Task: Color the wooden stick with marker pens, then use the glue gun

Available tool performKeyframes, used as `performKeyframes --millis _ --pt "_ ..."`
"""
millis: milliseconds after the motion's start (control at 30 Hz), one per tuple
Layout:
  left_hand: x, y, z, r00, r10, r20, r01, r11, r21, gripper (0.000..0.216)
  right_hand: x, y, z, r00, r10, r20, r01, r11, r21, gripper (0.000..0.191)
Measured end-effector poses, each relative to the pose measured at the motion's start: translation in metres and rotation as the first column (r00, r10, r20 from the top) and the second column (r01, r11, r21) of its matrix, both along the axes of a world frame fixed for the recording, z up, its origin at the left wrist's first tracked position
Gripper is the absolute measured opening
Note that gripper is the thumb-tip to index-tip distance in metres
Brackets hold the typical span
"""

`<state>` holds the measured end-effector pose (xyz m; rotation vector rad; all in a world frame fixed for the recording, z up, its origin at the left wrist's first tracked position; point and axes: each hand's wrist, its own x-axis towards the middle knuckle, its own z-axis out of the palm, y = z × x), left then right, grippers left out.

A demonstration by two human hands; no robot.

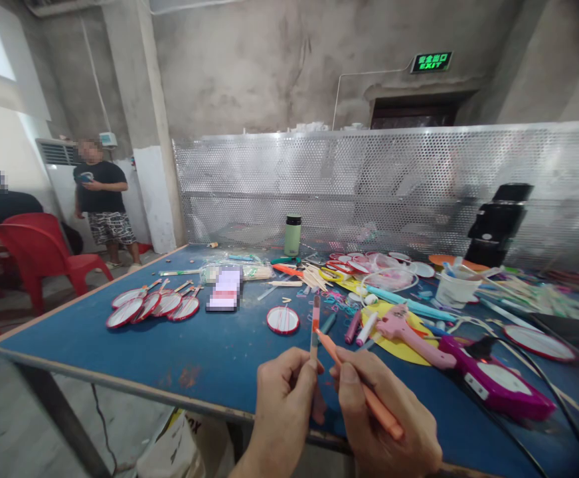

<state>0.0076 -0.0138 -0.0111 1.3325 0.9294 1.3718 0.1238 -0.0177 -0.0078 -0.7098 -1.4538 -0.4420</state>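
Pinched upright in my left hand [289,392] is a wooden craft stick [316,317], its upper part coloured in brown and orange-red bands. My right hand [386,405] is closed around an orange marker [382,411], whose tip meets the stick just above my left fingers. Beyond the stick lies a round white disc with a red rim [283,320], with pink threads across it. A dark teal marker [327,324] rests behind the stick, and a purple marker [352,327] and a white marker [367,328] lie to its right.
Red-rimmed discs on sticks [153,305] overlap at the left of the blue table [70,345], near a phone [224,290]. A green bottle [293,236] stands behind. To the right are a pink and purple glue gun [493,385], its cable and a white cup [453,290]. A person [101,189] stands far left.
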Motion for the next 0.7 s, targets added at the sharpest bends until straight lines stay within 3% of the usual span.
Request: performKeyframes --millis 700 --pt "-0.0004 -0.0007 0.0011 1.000 -0.001 0.002 0.001 1.000 0.002 0.032 -0.0020 -0.0023 -0.0016 0.998 0.003 -0.062 -0.002 1.000 0.017 0.019"
